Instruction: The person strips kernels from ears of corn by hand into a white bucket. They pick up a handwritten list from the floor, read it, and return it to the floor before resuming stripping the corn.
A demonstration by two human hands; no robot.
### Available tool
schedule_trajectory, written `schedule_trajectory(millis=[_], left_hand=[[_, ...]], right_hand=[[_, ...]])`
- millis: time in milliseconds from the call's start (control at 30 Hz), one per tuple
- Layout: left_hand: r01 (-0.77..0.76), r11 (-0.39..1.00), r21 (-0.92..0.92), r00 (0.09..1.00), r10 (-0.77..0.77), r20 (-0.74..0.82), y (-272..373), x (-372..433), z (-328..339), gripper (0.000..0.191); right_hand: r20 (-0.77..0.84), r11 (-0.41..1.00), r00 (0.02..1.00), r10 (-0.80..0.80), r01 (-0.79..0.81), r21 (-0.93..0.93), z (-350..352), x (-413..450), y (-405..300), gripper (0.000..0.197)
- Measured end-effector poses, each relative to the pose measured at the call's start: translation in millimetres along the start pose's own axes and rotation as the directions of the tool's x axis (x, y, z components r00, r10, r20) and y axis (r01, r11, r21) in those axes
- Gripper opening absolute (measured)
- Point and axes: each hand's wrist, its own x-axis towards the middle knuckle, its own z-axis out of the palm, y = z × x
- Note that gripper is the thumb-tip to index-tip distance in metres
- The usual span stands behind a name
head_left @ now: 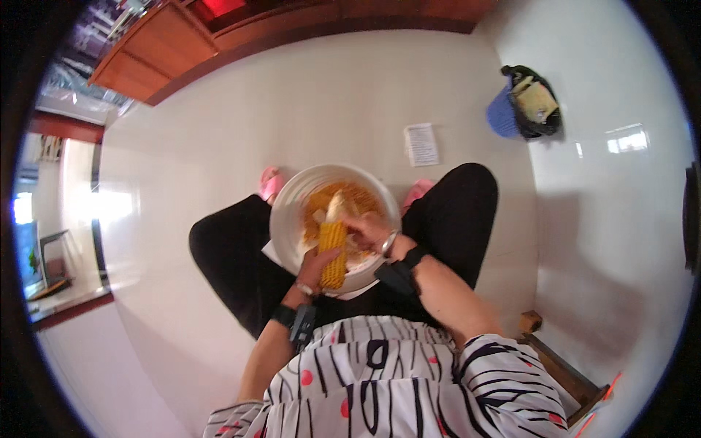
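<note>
My left hand [314, 267] grips an ear of corn [332, 254] over a white plastic bucket [287, 213], its thumb across the rows of yellow kernels. Just above the ear's flat upper edge is a pale, bare corncob [338, 203]. Whether it is the stripped end of the same ear or a separate cob, I cannot tell. Curled against that pale cob are the fingers of my right hand [369, 230], slightly blurred. Loose yellow kernels [358, 196] cover the bucket's bottom, with some whitish bits among them. The bucket stands between my legs.
Beyond the bucket a printed sheet [421, 144] lies on the pale tiled floor. A blue bin [501, 116] with a black liner stands by the right wall. Wooden furniture [164, 52] runs along the far side. A wooden piece [564, 372] is at lower right.
</note>
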Motion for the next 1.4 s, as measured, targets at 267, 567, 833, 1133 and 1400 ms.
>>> schedule_trajectory(millis=[267, 567, 833, 1133, 1400], left_hand=[[0.065, 0.997, -0.048, 0.998, -0.065, -0.002, 2, -1, -3, 0.04], [0.1, 0.993, -0.065, 0.995, -0.099, 0.02, 3, -1, -3, 0.036], [0.094, 0.995, -0.038, 0.994, -0.092, 0.057, -1, 1, -8, 0.036], [0.12, 0.992, -0.027, 0.989, -0.117, 0.086, 1, 3, -7, 0.036], [0.15, 0.987, -0.062, 0.986, -0.144, 0.089, 0, 4, -9, 0.037]], right_hand=[[0.01, 0.998, 1.0, -0.022, 0.022, 0.056, 7, -13, -11, 0.027], [0.025, 0.938, 0.96, -0.277, 0.277, -0.207, -7, 20, 18, 0.031], [-0.043, 0.978, 0.997, -0.067, 0.057, -0.203, -3, 19, 13, 0.05], [-0.183, 0.984, 0.974, -0.131, 0.106, -0.142, 4, 11, 8, 0.042], [-0.243, 0.987, 0.964, -0.106, 0.073, -0.14, 8, 8, 6, 0.041]])
